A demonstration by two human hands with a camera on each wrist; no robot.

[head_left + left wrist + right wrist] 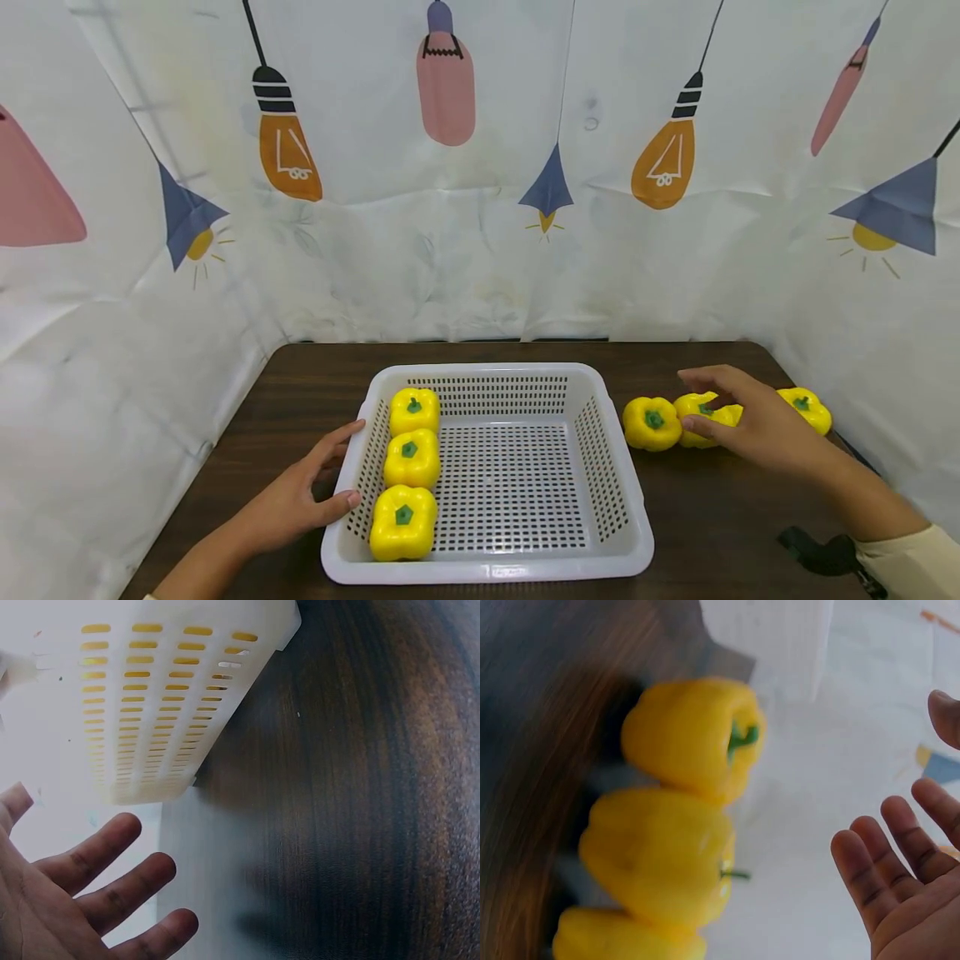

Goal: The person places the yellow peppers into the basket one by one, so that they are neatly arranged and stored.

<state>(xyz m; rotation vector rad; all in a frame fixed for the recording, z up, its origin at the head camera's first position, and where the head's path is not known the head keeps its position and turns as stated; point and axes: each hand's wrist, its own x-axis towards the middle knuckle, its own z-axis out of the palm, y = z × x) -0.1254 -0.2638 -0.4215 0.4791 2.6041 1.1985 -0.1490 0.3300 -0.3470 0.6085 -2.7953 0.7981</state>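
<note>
A white perforated plastic basket [491, 572] sits on the table. Along its left side stand three yellow bell peppers [403, 522] in a row, green stems up. My left hand [296, 500] is at the basket's left wall, fingers spread; whether the fingertips touch the rim I cannot tell. To the right of the basket, more yellow bell peppers [652, 423] lie in a row. Above that row hovers my right hand [757, 421], thumb and fingers apart with nothing between them, partly hiding the peppers. The right wrist view shows a stemmed bell pepper [660, 855] apart from the fingers.
The dark wood-grain table [315, 392] carries everything. A black strap-like object [817, 552] lies by the right sleeve. White cloth [480, 275] printed with lamps and bulbs hangs behind the table and at both sides.
</note>
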